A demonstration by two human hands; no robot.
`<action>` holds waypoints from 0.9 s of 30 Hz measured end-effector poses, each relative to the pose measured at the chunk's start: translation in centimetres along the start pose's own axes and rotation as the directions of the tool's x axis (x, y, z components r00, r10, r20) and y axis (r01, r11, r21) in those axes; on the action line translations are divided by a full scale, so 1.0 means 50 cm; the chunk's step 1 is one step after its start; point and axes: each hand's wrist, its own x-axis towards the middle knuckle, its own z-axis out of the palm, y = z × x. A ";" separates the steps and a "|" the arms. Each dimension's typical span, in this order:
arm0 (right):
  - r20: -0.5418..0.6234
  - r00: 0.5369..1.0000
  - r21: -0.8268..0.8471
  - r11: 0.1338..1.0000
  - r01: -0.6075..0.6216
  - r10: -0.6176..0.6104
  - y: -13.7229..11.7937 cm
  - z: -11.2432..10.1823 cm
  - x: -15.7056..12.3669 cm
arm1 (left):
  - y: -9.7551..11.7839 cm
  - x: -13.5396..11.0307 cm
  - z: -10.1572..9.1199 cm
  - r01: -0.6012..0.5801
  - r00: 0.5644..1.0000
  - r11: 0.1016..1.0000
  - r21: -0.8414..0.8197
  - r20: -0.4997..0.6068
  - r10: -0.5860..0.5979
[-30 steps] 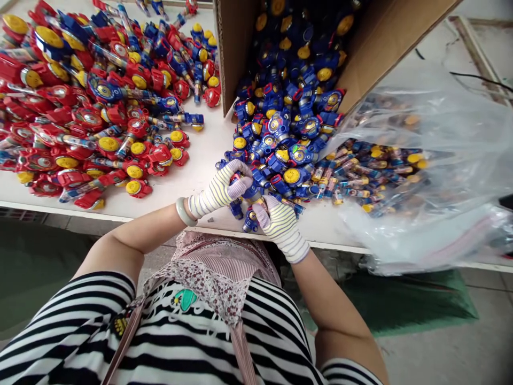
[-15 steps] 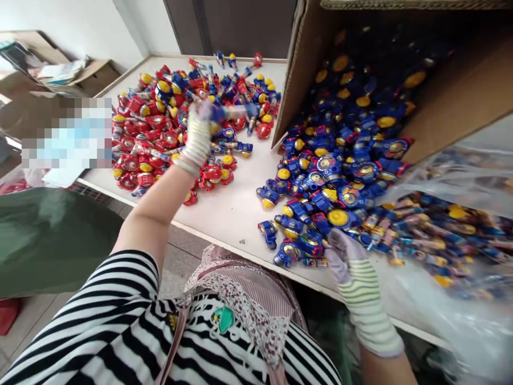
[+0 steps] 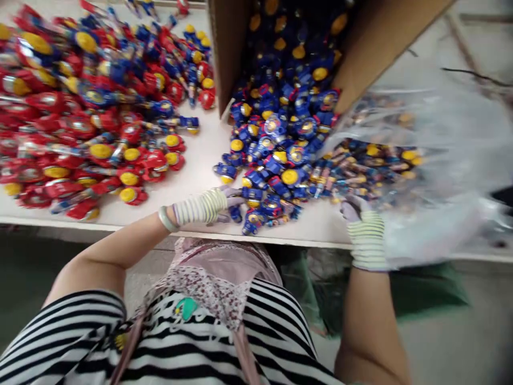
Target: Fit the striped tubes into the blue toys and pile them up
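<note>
Left hand (image 3: 226, 205): gloved, blurred, grip unclear, beside blue toys (image 3: 276, 155). Right hand (image 3: 355, 211): gloved, fingers blurred, grip unclear, against plastic bag (image 3: 425, 224). Far left: red toys (image 3: 100, 151).

A white table top (image 3: 208, 160) carries a wide heap of red-and-yellow plastic toys (image 3: 80, 133) on its left, blue-and-yellow plastic toys (image 3: 272, 160) toward the front edge, running into a cardboard box (image 3: 230, 43) lying open behind them, and a clear plastic bag (image 3: 433, 214) at right
</note>
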 end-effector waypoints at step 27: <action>0.313 0.918 -0.058 0.960 0.274 -0.243 -0.254 0.014 -0.057 | 0.075 0.142 0.031 0.050 0.911 0.781 -0.622 -0.292 -0.291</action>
